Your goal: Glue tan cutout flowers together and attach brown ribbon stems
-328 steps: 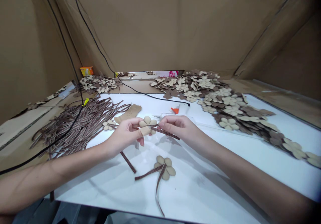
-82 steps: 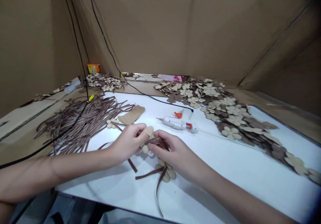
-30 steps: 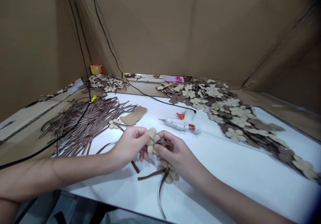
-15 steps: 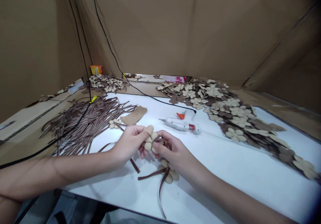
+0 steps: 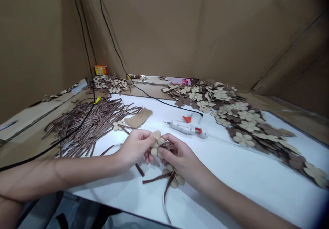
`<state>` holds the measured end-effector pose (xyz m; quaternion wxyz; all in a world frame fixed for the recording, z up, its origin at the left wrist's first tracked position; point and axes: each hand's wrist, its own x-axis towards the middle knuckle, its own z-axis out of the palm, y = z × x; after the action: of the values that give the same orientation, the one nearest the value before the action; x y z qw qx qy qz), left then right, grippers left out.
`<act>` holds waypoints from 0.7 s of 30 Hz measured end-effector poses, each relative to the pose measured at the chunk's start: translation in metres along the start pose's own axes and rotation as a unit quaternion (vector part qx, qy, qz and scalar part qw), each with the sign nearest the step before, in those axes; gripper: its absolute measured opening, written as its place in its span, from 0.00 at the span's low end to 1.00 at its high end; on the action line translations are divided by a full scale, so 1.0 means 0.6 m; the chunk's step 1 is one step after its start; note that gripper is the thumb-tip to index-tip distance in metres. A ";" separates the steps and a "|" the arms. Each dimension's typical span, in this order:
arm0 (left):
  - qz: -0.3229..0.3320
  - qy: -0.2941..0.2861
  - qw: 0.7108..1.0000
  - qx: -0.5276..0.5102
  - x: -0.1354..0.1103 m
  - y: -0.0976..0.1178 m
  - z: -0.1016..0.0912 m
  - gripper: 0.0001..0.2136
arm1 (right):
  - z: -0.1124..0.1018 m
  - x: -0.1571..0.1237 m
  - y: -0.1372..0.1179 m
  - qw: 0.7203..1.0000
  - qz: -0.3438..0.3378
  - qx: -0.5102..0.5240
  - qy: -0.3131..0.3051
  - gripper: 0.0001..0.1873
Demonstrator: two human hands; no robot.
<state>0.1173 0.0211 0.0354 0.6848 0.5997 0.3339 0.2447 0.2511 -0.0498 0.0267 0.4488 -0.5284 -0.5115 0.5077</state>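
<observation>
Between both hands is a small beige fabric flower [image 5: 154, 151], raised over the white table. My left hand [image 5: 137, 145] pinches its petals from the left, thumb on top. On the other side, my right hand [image 5: 177, 152] grips the flower's edge, its thumb pressed on a petal. Brown ribbon strands pass under the right fingers, and how they join the flower is hidden. Below the right hand lies another beige flower [image 5: 178, 179] with a brown ribbon [image 5: 156, 178] across it. One more small flower [image 5: 118, 125] rests beyond the left hand, near a cardboard scrap [image 5: 138, 117].
A glue gun [image 5: 186, 127] lies on its side beyond my hands, its cord trailing right. Brown ribbons [image 5: 89, 123] are heaped at left. Piles of beige and brown flowers [image 5: 241, 114] spread along the right. A black cable [image 5: 159, 100] crosses the back; cardboard walls [image 5: 154, 30] enclose the table.
The view has shifted slightly. Both hands still pinch the same flower, with only a slight change in finger position around it.
</observation>
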 end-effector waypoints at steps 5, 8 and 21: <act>-0.014 -0.002 1.000 0.018 -0.003 0.002 0.003 0.19 | 0.000 -0.005 0.004 0.999 0.000 -0.029 0.018 0.06; -0.012 -0.002 1.000 0.021 -0.005 0.004 0.003 0.20 | 0.002 -0.006 -0.001 1.000 0.011 -0.020 0.022 0.06; -0.018 0.004 0.999 -0.040 -0.004 0.005 0.003 0.17 | -0.006 -0.001 -0.013 1.000 -0.004 -0.005 -0.024 0.16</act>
<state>0.1174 0.0189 0.0388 0.7114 0.5645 0.3373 0.2479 0.2543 -0.0495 0.0347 0.4356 -0.5160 -0.5266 0.5164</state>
